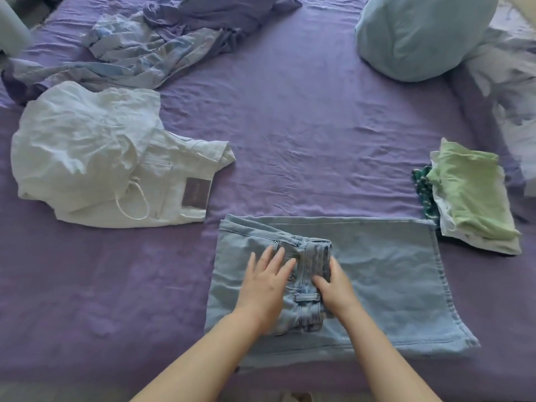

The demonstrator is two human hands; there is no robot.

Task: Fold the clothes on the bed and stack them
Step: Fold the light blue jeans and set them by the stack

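Observation:
Light blue jeans (385, 280) lie folded across the near middle of the purple bed (304, 134), waistband turned over onto the legs. My left hand (268, 281) presses flat on the folded waist part, fingers spread. My right hand (333, 285) rests at the waistband's right edge, fingers curled onto the denim. To the right sits a small stack with a green folded top (472, 190) over white and patterned pieces. At left lie white jeans (174, 184) with a crumpled white top (78, 140) on them.
A rumpled pale blue and purple heap of cloth (150, 44) lies at the far left. A light blue pillow (420, 33) sits at the far right, with white bedding (513, 91) beside it.

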